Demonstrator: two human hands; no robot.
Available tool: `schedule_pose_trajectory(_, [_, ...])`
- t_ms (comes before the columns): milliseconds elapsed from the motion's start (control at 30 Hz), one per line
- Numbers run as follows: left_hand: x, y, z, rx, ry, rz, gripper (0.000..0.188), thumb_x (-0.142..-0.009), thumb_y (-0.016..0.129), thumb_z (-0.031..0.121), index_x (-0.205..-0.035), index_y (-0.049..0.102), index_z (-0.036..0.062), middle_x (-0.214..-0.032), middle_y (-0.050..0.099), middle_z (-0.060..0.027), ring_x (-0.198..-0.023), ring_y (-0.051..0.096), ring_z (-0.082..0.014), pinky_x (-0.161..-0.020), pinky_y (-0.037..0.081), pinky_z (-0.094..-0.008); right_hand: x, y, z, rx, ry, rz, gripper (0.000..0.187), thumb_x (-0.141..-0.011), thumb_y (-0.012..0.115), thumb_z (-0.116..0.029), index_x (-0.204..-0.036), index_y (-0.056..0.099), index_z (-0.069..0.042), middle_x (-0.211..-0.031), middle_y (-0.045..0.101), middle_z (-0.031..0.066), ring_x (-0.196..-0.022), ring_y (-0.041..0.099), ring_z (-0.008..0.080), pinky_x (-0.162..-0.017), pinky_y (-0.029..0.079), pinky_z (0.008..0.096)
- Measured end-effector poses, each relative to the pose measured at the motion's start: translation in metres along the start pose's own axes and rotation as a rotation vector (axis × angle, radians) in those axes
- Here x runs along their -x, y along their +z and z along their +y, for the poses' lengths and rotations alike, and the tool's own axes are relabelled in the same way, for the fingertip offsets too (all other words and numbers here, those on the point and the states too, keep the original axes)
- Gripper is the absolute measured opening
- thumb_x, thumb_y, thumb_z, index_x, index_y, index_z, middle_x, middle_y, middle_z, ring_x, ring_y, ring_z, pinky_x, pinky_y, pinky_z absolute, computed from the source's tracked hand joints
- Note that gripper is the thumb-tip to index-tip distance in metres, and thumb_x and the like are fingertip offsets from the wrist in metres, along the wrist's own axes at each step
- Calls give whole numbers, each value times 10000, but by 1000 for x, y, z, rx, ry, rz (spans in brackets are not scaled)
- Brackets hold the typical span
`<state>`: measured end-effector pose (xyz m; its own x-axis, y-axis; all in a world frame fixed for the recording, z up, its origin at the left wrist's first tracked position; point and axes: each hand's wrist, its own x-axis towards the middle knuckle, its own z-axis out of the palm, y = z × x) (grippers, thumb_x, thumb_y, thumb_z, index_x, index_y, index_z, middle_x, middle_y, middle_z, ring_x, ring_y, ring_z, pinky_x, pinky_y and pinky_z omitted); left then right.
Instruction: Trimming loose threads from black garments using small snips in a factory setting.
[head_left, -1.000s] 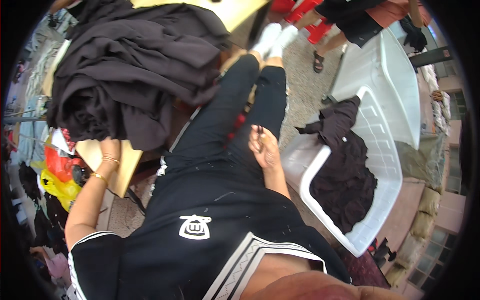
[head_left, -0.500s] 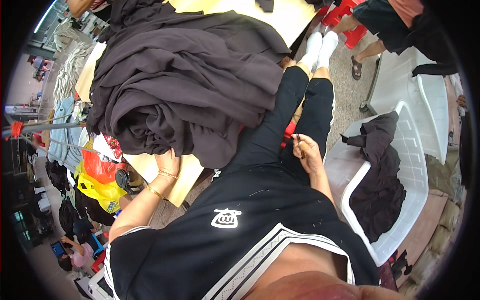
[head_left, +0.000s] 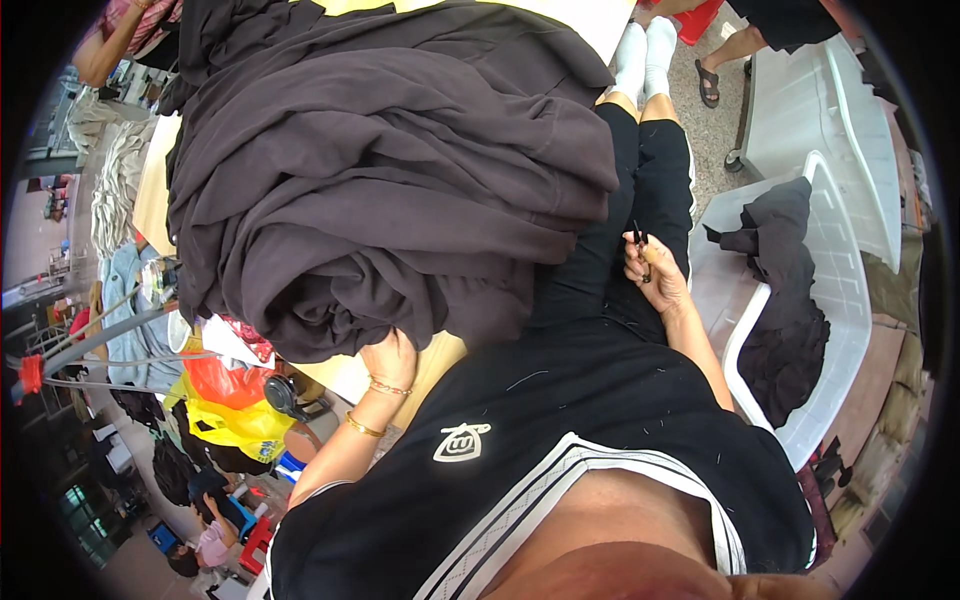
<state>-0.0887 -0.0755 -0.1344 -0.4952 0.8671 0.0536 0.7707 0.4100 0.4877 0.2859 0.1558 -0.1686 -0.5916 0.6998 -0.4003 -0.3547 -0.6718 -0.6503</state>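
Left hand [head_left: 389, 361] touching dark fabric heap [head_left: 400, 170], right hand [head_left: 660, 280] holding small tool [head_left: 639, 240]

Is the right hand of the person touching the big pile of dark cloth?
No, the right hand holds a small dark tool, and black trousers show between hand and cloth pile.

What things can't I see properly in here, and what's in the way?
Head view: the fingertips of the left hand, hidden by the dark cloth pile.
Head view: what kind of small dark tool the right hand holds; it's too small and partly covered by that hand.
Head view: the white bin's floor beneath the dark cloth inside.
Head view: the upper body of the person in black shorts, cut off by the picture's edge.
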Motion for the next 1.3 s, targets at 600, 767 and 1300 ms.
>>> schedule_pose_trajectory(600, [-15, -34, -8, -324, -122, -770, 280, -894, 539, 239, -1034, 574, 0, -957, 637, -273, -937, 626, -392, -754, 511, -473, -12, 20, -3, -5, -133, 72, 334, -877, 660, -254, -1137, 592, -55, -833, 548, -33, -612, 438, 43, -533, 319, 195])
schedule_pose_trajectory(767, [-83, -126, 69, 148, 236, -1254, 405, -922, 522, 269, -1214, 572, -7, -1087, 637, -250, -1040, 619, -356, -900, 480, -389, -17, 31, -9, -5, -135, 65, 342, -867, 659, -245, -1146, 593, -59, -825, 560, -37, -606, 448, 41, -530, 322, 198])
schedule_pose_trajectory(1300, [-168, -306, 229, 548, 1375, 293, 399, -926, 580, 335, -1273, 544, 143, -1195, 555, -122, -1048, 489, -281, -814, 412, -378, -2, 24, -1, -56, -142, 103, 334, -861, 680, -203, -1149, 587, -60, -829, 587, -22, -600, 470, 64, -535, 345, 213])
